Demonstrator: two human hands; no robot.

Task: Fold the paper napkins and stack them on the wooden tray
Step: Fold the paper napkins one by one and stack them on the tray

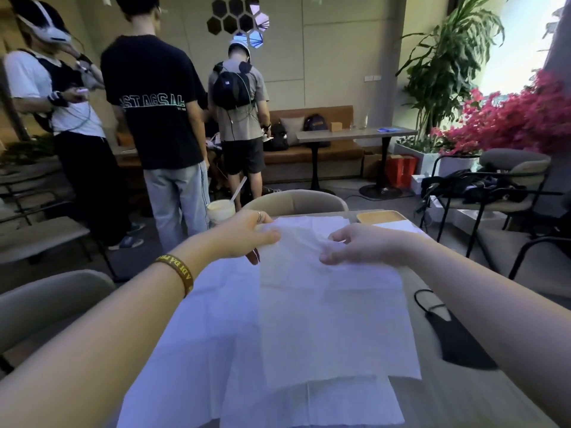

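Your left-hand fingers [269, 235] are narrow, thumb on top pinching the far left corner of a paper napkin [333, 319]; one fingertip pokes out below the sheet; ring on one finger of the left hand [244, 234]; yellow-lettered wristband [179, 273] on that wrist. Your right-hand fingers [328, 257] are curled in and grip the same napkin's far edge, toward its right side; the right hand [360, 245] is palm-down over the sheet; exact finger placement under the paper can't be told. The napkin is opened out, its far edge lifted between your two hands and crumpled where you hold it; the near part drapes down toward you.

Under it more white napkins [200, 335] lie flat and unfolded on the table [457, 403], overlapping each other; one sticks out at the near edge, another shows beyond your hands at the far side. The wooden tray [380, 213] sits at the far right of the table, well apart from your hands; a white sheet [401, 226] lies at its near edge, can't tell whether it's on the tray or just in front of it.

A black face mask [457, 338] lies on the table right of the napkins, its loop toward the far side. A cup with a straw [220, 211] stands at the far left corner; a chair back [296, 200] is just behind the table. Three people stand further back on the left, near a bench and another table; potted plants and pink flowers on the right.
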